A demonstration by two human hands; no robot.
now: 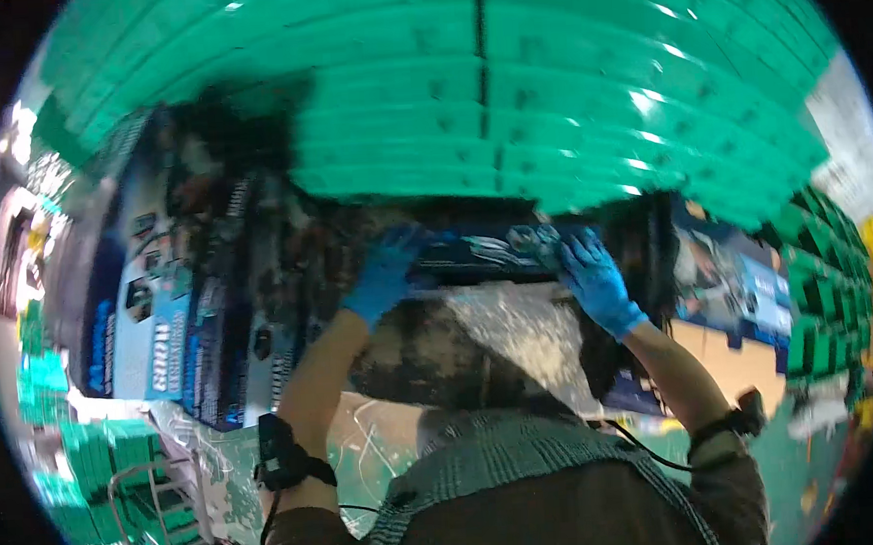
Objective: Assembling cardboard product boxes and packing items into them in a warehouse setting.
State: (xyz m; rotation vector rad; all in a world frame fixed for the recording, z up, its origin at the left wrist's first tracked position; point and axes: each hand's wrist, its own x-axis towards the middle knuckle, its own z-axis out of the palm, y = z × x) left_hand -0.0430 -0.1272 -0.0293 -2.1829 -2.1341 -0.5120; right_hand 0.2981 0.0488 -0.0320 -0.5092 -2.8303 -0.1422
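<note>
At the middle of the frame, a long dark box (485, 253) with printed pictures sits level under stacked green crates (506, 91), both gloved hands on it. It looks lifted clear of the speckled floor (518, 318), not yet set anywhere. Left hand (385, 271) curls over the box's left end, fingers closed on its edge; right hand (595, 282) grips the right end likewise. Both forearms rise from the lower edge, wrists strapped. More printed boxes (162, 316) lean at left.

A: Whole view motion-blurred; print on blue boxes (153, 317) unreadable.
B: Dark flat box (485, 253) btwn gloved left hand (385, 273) & right hand (595, 282): fingertips hidden behind it, grip unclear.
</note>
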